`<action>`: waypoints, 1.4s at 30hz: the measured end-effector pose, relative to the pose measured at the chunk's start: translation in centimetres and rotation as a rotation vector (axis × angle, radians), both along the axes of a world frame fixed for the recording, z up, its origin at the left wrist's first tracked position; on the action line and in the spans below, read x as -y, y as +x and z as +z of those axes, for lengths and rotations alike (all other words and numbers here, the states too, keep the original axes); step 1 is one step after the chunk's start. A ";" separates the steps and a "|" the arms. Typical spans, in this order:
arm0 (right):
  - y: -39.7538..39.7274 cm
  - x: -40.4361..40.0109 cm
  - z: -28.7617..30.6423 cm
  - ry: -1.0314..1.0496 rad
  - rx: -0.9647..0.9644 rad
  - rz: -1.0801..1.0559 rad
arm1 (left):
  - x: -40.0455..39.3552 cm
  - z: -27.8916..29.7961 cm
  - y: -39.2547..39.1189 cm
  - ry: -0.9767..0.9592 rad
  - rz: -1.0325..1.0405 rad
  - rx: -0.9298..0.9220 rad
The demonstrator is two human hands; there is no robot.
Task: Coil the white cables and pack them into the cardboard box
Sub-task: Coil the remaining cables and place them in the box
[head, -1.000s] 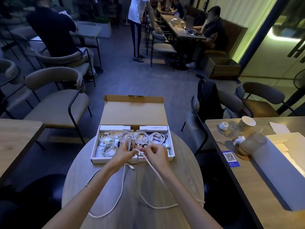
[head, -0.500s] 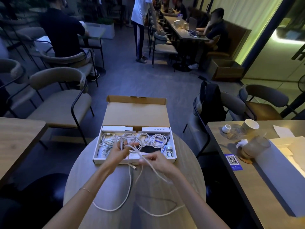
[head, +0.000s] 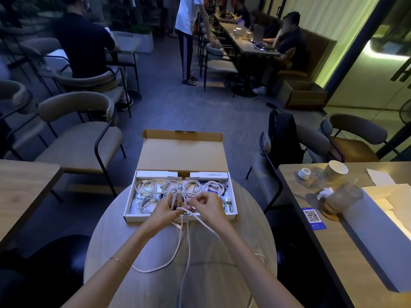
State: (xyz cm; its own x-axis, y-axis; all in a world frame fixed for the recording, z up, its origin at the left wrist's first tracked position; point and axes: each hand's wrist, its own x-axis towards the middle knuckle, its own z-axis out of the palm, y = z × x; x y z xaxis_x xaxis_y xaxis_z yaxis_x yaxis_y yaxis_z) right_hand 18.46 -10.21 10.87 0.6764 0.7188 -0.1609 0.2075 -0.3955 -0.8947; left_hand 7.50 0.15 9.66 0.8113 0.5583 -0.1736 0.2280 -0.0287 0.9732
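Observation:
An open cardboard box (head: 133, 197) lies on the round table (head: 106, 238), its lid folded back. Several coiled white cables (head: 153, 185) fill it. My left hand (head: 163, 211) and my right hand (head: 208, 206) meet over the box's near edge, both pinching one loose white cable (head: 178, 250). A few loops of it are gathered in my left hand. The rest hangs down in long strands across the table toward me.
A long table (head: 347, 247) at the right carries cups (head: 337, 168), a glass, a QR card and a white box. Another table (head: 20, 185) stands at the left. Chairs (head: 75, 138) and a backpack (head: 283, 134) ring the round table; people sit and stand farther back.
My right hand rose from the table back up to my left hand, bringing another turn of cable. The slack on the table has shortened and shifted.

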 end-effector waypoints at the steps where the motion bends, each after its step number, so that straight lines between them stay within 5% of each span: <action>1: 0.1 -0.2 -0.2 0.000 -0.023 -0.004 | 0.2 0.1 0.0 0.030 -0.033 -0.012; 7: 0.4 -0.9 0.2 0.079 -0.215 0.053 | 0.6 0.4 -0.4 -0.083 0.020 -0.002; 10: 1.2 0.3 -0.2 0.090 -0.158 0.214 | 0.2 0.5 -0.9 -0.156 0.085 0.013; 19: 2.7 3.8 -1.7 -0.514 0.146 0.517 | -0.7 0.3 -1.5 -0.266 0.273 0.140; 24: 2.6 4.4 -0.9 -0.892 0.526 0.689 | -0.3 0.2 -1.5 -0.270 0.303 0.136; 26: 2.7 4.1 -1.3 -0.766 0.518 0.606 | -0.7 0.1 -1.5 -0.251 0.310 0.107; 31: 1.8 0.7 0.4 -0.091 0.106 0.259 | -0.1 -0.6 -0.8 -0.191 0.312 0.032; 37: 0.9 0.0 0.5 -0.110 -0.131 0.259 | 0.4 -0.1 -0.2 -0.155 0.298 0.028; 42: 2.7 1.9 -1.7 -0.386 0.075 0.388 | -0.8 -0.2 -1.2 -0.190 0.363 0.013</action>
State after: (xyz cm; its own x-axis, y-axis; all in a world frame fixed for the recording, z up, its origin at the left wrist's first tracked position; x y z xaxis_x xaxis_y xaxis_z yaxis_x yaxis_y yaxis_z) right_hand 21.12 -12.13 9.19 0.3933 0.8160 -0.4236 0.4611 -0.5737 -0.6770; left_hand 6.34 0.90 9.42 0.5703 0.7676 -0.2923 0.1780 0.2320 0.9563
